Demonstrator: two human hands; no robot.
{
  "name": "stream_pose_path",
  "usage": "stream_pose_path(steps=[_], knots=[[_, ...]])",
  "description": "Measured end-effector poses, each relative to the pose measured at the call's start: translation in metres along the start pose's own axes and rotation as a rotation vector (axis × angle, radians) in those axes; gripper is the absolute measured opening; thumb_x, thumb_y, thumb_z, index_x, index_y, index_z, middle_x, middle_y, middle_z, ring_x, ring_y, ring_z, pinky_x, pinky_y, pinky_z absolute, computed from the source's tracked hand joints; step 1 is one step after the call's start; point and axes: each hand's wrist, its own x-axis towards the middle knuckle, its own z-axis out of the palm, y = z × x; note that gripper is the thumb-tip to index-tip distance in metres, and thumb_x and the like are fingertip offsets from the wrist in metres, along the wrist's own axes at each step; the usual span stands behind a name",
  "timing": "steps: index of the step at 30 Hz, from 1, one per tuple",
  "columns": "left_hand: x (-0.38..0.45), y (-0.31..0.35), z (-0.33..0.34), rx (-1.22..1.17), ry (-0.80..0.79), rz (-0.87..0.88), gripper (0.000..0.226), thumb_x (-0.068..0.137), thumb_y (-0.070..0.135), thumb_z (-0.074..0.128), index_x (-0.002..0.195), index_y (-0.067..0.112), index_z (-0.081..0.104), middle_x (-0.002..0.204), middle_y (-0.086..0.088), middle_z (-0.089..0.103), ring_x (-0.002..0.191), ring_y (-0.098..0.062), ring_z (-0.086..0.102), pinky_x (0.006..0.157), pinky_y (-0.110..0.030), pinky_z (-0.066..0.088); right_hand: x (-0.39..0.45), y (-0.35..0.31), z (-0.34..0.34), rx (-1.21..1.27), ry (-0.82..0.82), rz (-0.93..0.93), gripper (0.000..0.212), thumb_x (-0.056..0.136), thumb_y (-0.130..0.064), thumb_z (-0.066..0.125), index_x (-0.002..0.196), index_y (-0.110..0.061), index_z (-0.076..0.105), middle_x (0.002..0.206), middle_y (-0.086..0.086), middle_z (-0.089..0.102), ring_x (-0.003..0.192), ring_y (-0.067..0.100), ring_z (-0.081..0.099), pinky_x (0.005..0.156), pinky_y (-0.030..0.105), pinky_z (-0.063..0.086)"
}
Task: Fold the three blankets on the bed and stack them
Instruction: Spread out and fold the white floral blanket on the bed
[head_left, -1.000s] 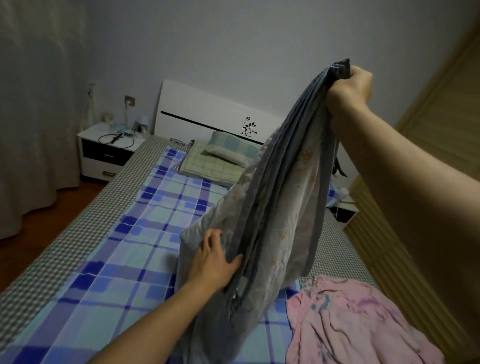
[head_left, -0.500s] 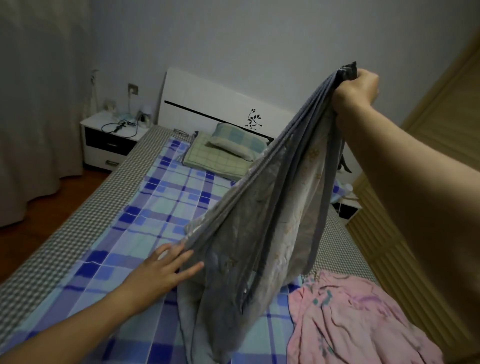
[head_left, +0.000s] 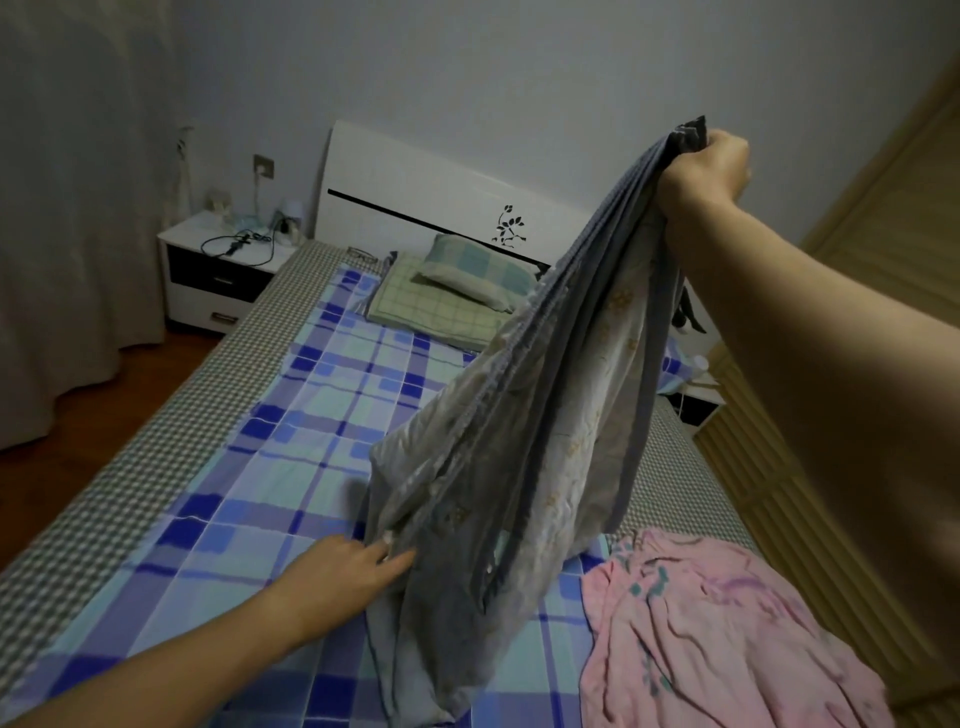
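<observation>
Our right hand (head_left: 706, 174) keeps a closed grip on the grey blanket (head_left: 524, 431), bunched and raised above the bed (head_left: 171, 452); our left hand (head_left: 345, 571), fingers open, has slid lower along its left edge.

My left hand (head_left: 353, 571) is sliding lower along the grey floral blanket (head_left: 545, 441), its fingers now reaching in at the hanging edge down near the bed, while the cloth is stretching out tauter below my raised right hand (head_left: 706, 171).
</observation>
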Motion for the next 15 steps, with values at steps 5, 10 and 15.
stream_pose_path(steps=[5,10,15], knots=[[0.031,0.080,0.007,-0.231,-0.083,-0.122,0.093,0.065,0.040,0.053,0.154,0.043,0.027,0.093,-0.007,0.069,0.048,-0.023,0.061,0.038,-0.027,0.033,-0.007,0.000,0.006,-0.020,-0.016,-0.008,0.027,0.089,-0.002,0.036,0.083,-0.019,0.055,0.092,0.003,0.057,0.081,0.016,0.047,0.070,0.028,0.037],[0.065,0.115,-0.019,-0.310,-0.095,-0.241,0.103,0.049,0.054,0.076,0.144,0.040,0.039,0.084,-0.001,0.071,0.056,-0.020,0.065,0.044,-0.029,0.049,-0.008,0.003,0.006,-0.032,-0.019,0.009,0.029,0.092,-0.002,0.035,0.085,-0.019,0.057,0.093,0.003,0.058,0.081,0.017,0.049,0.069,0.029,0.038],[0.069,0.110,0.017,-0.378,-0.256,-0.314,0.062,0.081,0.028,0.050,0.143,0.030,0.047,0.105,-0.011,0.063,0.076,-0.037,0.068,0.060,-0.048,0.055,-0.009,0.009,0.009,0.075,-0.023,0.082,0.025,0.094,-0.006,0.037,0.080,-0.019,0.053,0.084,0.000,0.054,0.071,0.013,0.044,0.068,0.030,0.036]])
